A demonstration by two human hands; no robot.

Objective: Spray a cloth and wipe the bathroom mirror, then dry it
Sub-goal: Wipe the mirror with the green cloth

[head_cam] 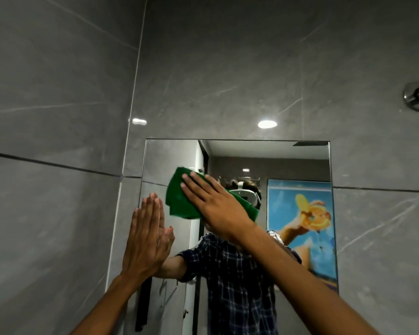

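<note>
Mid-wipe, by the look of it: right hand (211, 201) flat, pressing green cloth (179, 201) on mirror (298, 163) upper left. Left hand (146, 238) flat, empty, braced at mirror's left edge. Wet or dry pass unclear; no spray bottle visible.

- Single head-worn wide-angle view; faces forward and tilts upward toward the mirror (300, 160) and the grey tiled wall (228, 56).
- Range: close, apparently within arm's reach.
- No second view.

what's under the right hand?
The green cloth, pressed flat against the mirror by the right hand. The glass behind the cloth is covered, so its state can't be seen.
</note>
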